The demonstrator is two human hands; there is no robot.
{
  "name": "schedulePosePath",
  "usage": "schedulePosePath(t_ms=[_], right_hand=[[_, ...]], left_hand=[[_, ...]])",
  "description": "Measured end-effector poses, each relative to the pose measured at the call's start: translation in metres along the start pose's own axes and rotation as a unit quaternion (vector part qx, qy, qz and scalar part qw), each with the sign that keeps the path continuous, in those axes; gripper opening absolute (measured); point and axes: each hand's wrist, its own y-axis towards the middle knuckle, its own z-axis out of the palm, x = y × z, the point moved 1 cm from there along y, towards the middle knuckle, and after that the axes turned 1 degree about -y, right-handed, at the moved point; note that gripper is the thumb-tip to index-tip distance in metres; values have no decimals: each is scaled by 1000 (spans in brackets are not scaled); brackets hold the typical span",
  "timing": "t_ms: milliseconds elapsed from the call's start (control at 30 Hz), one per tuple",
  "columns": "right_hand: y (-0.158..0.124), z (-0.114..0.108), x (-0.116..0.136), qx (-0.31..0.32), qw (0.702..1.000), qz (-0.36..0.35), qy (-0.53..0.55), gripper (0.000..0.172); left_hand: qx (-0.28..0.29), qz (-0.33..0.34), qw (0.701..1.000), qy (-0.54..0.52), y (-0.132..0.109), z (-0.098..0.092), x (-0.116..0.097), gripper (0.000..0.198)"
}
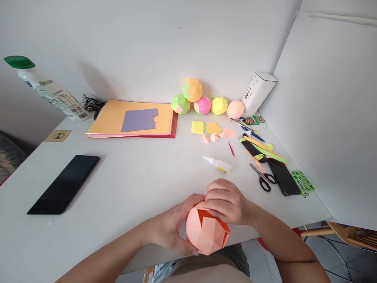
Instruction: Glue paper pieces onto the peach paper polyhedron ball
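Observation:
Near the table's front edge, a peach faceted paper ball has openings at its top and right side that show a deeper orange inside. My left hand wraps around its left side, thumb low and fingers at the top. At the upper right of the ball my right hand is closed with its fingers curled over the rim; its fingertips are partly hidden. Beyond the hands lies a white glue bottle with a thin nozzle. Small folded peach paper pieces lie farther back, beside a yellow paper stack.
Finished paper balls stand along the back wall. Colored paper sheets lie back left, a black tablet at left, a bottle with green cap behind it. Scissors, a phone and a red pen lie at right.

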Motion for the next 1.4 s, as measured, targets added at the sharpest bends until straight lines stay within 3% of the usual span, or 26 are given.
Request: schedulePosePath(t_ms=[167, 333, 433, 600, 833, 933, 1033, 1167, 1300, 1400], right_hand=[[-1, -1, 1, -9, 999, -13, -40, 18], [-2, 0, 1, -57, 991, 14, -117, 18], [-3, 3, 1, -72, 986, 26, -146, 20], [-5, 10, 0, -48, 984, 29, -169, 22], [0, -2, -5, 50, 993, 53, -88, 20], [0, -20, -12, 77, 989, 121, -34, 9], [-8, -27, -28, 85, 959, 246, -112, 17], [-27, -11, -55, 154, 899, 336, -236, 38], [-34, 3, -71, 123, 896, 354, -238, 28], [-25, -5, -65, 59, 907, 355, -217, 24]], left_hand=[[-10, 23, 999, 36, -4, -2, 4, 94], [-107, 91, 982, 129, -7, -5, 13, 91], [-159, 119, 966, 164, -3, -2, 19, 99], [-221, 118, 944, 215, 4, 4, 29, 100], [-206, 121, 937, 256, 2, 5, 33, 86], [-204, 122, 932, 274, 2, 6, 33, 87], [-200, 124, 926, 296, 1, 9, 32, 90], [-195, 123, 922, 310, 0, 12, 31, 94], [-196, 122, 920, 316, -1, 12, 29, 95], [-207, 127, 911, 332, -1, 11, 29, 92]])
